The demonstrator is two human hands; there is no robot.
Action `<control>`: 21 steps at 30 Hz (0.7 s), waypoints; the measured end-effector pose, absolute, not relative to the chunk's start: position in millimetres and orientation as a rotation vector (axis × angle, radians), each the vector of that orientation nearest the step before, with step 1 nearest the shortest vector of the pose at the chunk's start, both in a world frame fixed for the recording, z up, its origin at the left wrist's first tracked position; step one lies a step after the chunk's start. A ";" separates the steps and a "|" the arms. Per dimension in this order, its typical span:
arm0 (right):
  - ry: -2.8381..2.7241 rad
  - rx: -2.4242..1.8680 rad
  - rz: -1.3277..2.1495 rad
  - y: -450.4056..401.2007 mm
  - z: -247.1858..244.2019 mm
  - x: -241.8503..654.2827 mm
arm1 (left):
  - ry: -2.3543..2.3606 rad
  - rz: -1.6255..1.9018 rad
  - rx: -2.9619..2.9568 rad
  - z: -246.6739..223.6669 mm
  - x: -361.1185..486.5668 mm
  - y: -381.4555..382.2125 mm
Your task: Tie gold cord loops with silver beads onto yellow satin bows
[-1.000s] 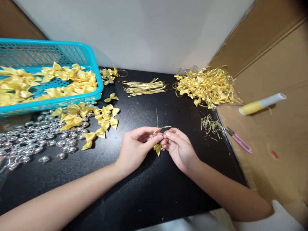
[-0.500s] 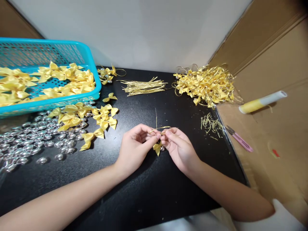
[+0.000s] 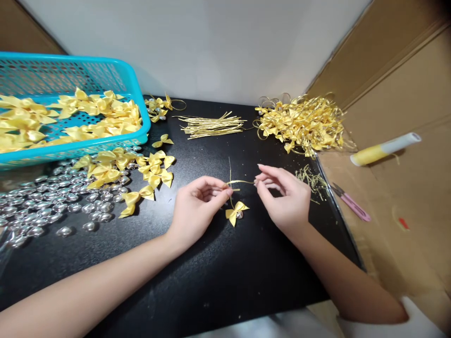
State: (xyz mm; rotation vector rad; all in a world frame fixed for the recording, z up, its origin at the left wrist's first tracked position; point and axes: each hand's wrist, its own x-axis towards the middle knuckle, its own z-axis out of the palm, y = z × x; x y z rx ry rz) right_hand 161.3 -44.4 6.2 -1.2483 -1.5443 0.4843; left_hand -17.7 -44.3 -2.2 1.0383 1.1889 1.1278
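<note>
Thumb and fingertips of my left hand [image 3: 199,206] pinch a gold cord [image 3: 243,181] above the middle of the black table. The cord stretches across to my right hand [image 3: 283,197], whose thumb and forefinger hold its other end. A thin strand stands up beside my left fingertips. Just below them hangs or lies a yellow ribbon bow [image 3: 237,212] with a silver bead [image 3: 240,215] at its lower side; whether it touches the table I cannot tell.
A blue basket [image 3: 139,105] of yellow bows stands at the left, silver beads [image 3: 63,202] in front. Gold cords [image 3: 213,126] lie at the back, finished-looking pieces [image 3: 303,122] back right. Trimmings [image 3: 312,180] and pink-handled snips [image 3: 354,206] are at the right.
My right hand has moved right, away from my left, drawing the cord out between them. The bow and bead, partly hidden before, now show fully.
</note>
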 end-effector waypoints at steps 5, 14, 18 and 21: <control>-1.835 -1.155 -0.014 -39.8 8.6 166.3 | 1.242 1.136 1.182 -3.1 -18.6 -45.7; -1.184 -1.289 0.941 -57.8 6.4 144.0 | 1.163 1.151 0.985 -1.1 -15.4 -45.9; -0.877 -1.173 1.288 -61.7 2.3 134.1 | 1.101 1.181 0.880 -1.1 -15.3 -45.7; -0.720 -1.127 1.406 -62.3 2.8 129.1 | 1.056 1.214 0.848 -0.8 -14.6 -46.8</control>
